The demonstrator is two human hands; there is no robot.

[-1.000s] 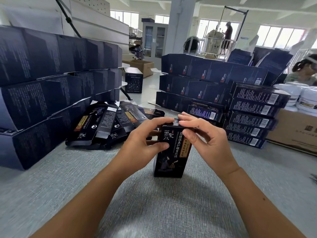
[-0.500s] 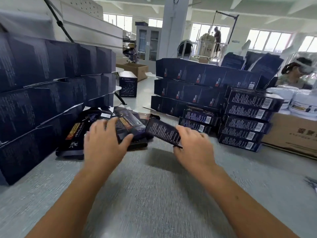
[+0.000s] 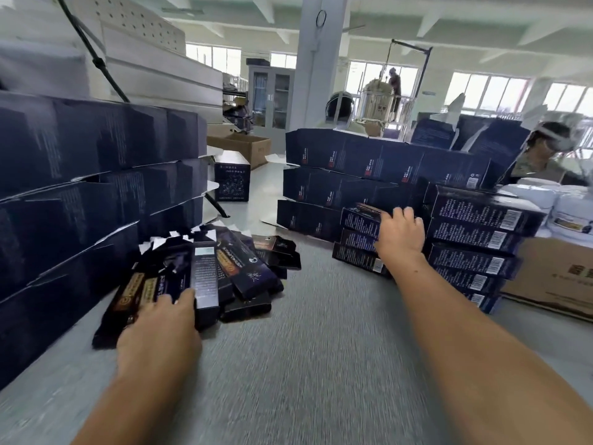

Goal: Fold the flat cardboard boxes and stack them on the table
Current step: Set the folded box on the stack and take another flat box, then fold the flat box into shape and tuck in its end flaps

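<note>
A loose pile of flat dark boxes (image 3: 224,271) lies on the grey table (image 3: 321,348) at the left. My left hand (image 3: 160,332) reaches onto the pile's near end, fingers on a flat box (image 3: 205,281); whether they grip it is hidden. My right hand (image 3: 399,234) is stretched out to the right, holding the folded dark box (image 3: 361,216) on top of a short stack of folded boxes (image 3: 359,252). A taller stack of folded boxes with barcodes (image 3: 475,239) stands just right of it.
Tall rows of large dark cartons (image 3: 80,194) wall the left side, and more large cartons (image 3: 369,175) stand behind the stacks. A brown cardboard carton (image 3: 552,277) and white tubs (image 3: 564,207) sit at the far right. A person (image 3: 542,152) stands beyond.
My right hand carried the folded box from the middle of the table to the short stack at the right. My left hand let go of it and moved to the flat pile.
</note>
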